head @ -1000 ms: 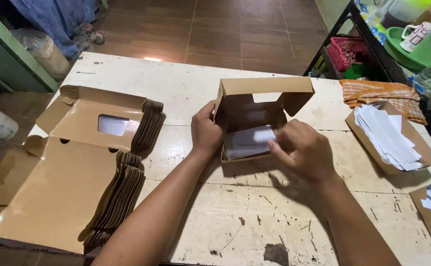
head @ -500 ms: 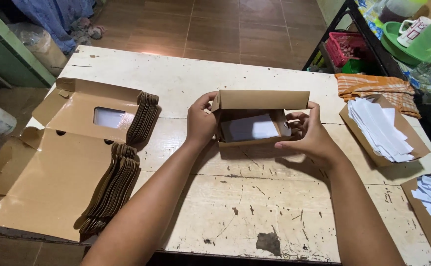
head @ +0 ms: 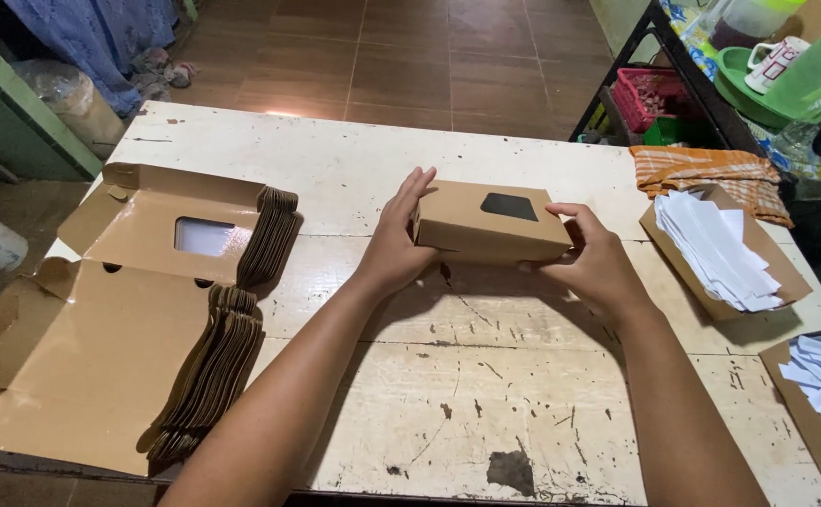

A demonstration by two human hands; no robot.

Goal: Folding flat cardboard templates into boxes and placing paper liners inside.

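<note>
On the worn white bench (head: 410, 394), largest at left, lie two fanned stacks of flat brown box blanks (head: 138, 310), the top one showing a window cut-out. At right sit two open brown cartons of white paper slips (head: 722, 249), beside one orange striped cloth (head: 711, 174). At centre, one closed brown box (head: 490, 223) with a dark window is grasped between the left hand (head: 396, 246) and right hand (head: 598, 268); its underside is hidden.

A small brown cardboard box (head: 491, 223) sits between the hands, its lid shut. A dark window shows in the lid. The box lies level, long side across.
</note>
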